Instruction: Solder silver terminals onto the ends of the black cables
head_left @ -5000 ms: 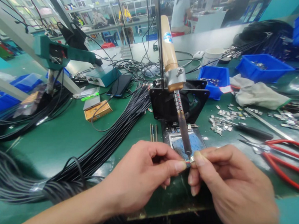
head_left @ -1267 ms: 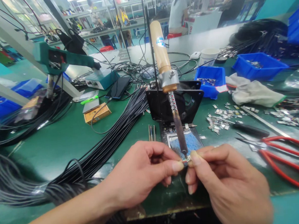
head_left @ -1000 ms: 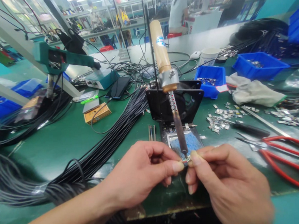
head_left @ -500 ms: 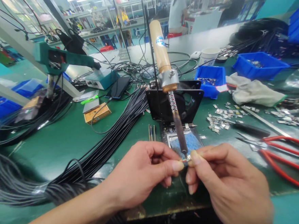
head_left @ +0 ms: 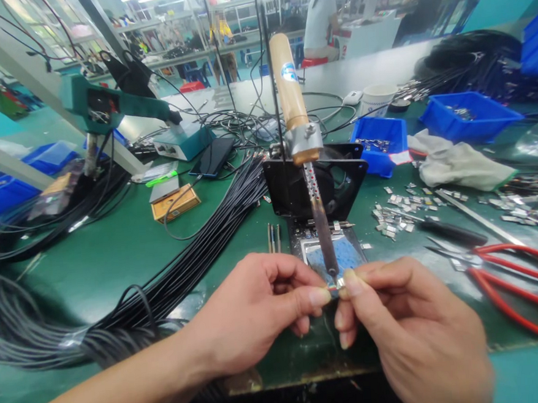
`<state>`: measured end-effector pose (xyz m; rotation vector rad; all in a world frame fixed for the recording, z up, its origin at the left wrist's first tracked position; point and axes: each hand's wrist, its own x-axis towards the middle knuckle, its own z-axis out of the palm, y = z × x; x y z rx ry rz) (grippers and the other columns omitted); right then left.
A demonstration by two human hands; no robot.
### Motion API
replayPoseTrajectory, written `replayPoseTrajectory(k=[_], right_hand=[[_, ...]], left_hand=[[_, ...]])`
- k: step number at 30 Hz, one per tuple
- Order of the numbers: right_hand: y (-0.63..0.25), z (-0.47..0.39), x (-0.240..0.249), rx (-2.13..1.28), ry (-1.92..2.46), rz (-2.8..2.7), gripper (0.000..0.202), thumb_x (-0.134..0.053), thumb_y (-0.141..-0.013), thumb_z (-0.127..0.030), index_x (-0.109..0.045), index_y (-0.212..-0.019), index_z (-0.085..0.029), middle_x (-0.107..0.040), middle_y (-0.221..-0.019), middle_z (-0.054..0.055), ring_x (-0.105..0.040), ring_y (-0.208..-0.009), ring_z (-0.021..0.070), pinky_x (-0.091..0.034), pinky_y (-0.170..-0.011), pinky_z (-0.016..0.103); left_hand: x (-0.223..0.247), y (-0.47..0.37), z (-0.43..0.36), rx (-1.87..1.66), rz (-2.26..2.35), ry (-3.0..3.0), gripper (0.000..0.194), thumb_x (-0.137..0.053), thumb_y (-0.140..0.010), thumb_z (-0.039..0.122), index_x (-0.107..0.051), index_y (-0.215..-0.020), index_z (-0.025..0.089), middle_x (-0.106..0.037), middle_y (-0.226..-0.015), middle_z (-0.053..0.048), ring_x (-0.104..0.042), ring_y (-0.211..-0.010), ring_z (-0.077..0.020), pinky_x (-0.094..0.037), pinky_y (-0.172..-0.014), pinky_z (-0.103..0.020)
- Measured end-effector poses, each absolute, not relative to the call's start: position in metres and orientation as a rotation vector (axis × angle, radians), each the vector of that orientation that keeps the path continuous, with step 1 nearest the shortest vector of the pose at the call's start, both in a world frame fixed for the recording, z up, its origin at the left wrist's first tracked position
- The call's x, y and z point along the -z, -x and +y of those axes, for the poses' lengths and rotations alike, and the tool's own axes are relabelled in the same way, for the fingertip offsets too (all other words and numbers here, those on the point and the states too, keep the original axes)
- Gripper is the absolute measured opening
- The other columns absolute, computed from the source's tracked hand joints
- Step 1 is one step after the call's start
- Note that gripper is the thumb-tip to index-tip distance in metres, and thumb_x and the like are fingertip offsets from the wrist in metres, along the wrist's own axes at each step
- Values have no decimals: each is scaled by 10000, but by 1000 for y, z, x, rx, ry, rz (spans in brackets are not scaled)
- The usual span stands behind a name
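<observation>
My left hand pinches thin coloured wires between thumb and index finger. Opposite it, my right hand grips a small silvery metal connector, mostly hidden by the fingertips. Wires and connector meet just under the tip of a soldering iron. The iron has a wooden handle, is held by a metal clamp and points down. Whether its tip touches the connector is too small to tell. A blue sponge lies behind the fingertips.
A black fan stands behind the iron. To the right are red-handled scissors, a black-handled tool, loose connectors and a blue bin. A bundle of black cables runs along the left. A person sits in the background.
Both hands stay almost in place. The coloured wires and the metal connector show slightly more clearly between the fingertips at the iron's tip.
</observation>
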<state>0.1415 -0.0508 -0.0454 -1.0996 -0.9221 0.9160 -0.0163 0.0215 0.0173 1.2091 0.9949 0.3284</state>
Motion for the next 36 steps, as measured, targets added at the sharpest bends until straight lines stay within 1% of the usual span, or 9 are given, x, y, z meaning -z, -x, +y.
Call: replayPoseTrajectory(k=[15, 24, 32, 36], right_hand=[[-141, -50, 43, -911, 1113, -918, 106, -723, -901, -168, -665, -821, -208, -724, -631, -12, -668, -437, 125, -578, -407, 216], [-142, -50, 46, -926, 1090, -912, 114, -709, -918, -151, -662, -849, -229, -730, -660, -30, -671, -455, 107, -578, -427, 197], [-142, -51, 45, -938, 1065, -910, 132, -699, -922, -132, -663, -844, -232, -728, -675, -32, -672, -462, 104, -582, -432, 197], [-142, -50, 45, -933, 1063, -910, 130, -696, -923, -126, -665, -849, -229, -728, -680, -28, -676, -467, 107, -584, -434, 200]], left_hand=[[-18, 16, 21, -317, 1005, -1234, 186, -714, -911, 271, -701, -808, 116, -654, -692, 1, -544, -611, -101, -443, -603, -210], [-18, 16, 20, -326, 986, -1221, 183, -711, -917, 259, -700, -804, 116, -649, -689, 10, -540, -609, -91, -440, -598, -195], [-19, 15, 20, -331, 996, -1200, 258, -767, -877, 336, -702, -790, 102, -656, -684, -1, -545, -618, -97, -446, -596, -195], [-18, 16, 21, -336, 992, -1210, 245, -760, -883, 322, -704, -798, 99, -659, -689, -2, -546, -614, -95, -444, -593, -193]])
